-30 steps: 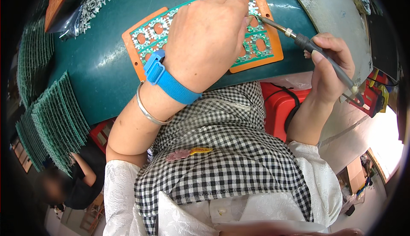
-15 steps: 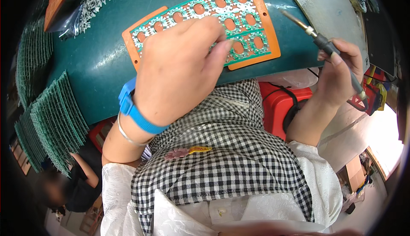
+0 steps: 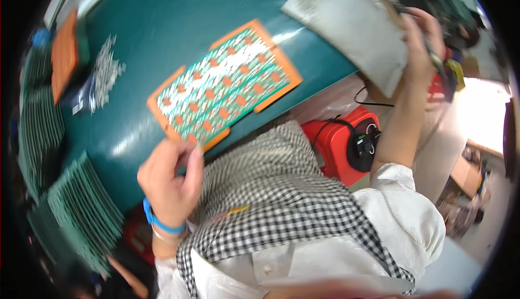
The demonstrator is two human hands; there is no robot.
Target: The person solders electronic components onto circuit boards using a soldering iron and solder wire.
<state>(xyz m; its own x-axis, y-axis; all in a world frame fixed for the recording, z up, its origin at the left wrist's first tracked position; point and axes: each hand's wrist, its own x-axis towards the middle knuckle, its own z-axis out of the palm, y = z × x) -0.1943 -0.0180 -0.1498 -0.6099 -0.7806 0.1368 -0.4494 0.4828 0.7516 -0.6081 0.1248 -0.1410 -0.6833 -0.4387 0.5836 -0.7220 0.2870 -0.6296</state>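
An orange holder [image 3: 291,67] lies on the green table, carrying a panel of green circuit boards [image 3: 216,63] with rows of oval cut-outs. At its near left corner is my left hand [image 3: 170,182], its thumb and fingers drawn together in a pinch. Whatever may be between those fingertips is too small and blurred to make out. Out at the far right, my right hand [image 3: 420,50] grips a soldering iron [image 3: 433,55] by its dark handle. The iron's tip end is smeared by motion, beyond the far end of a grey board [image 3: 346,28].
Small white parts [image 3: 108,74] lie in a heap at the left, beside an orange block [image 3: 65,55]. Green circuit panels [image 3: 84,207] stand in stacks along the left edge. Below the table's right side sits a red stool [image 3: 336,142] with a black cord. Another person's arm [image 3: 130,277] shows lower left.
My right hand has carried the soldering iron away to the far right. My left hand has drawn back from over the boards to the holder's near left corner. The whole view has shifted.
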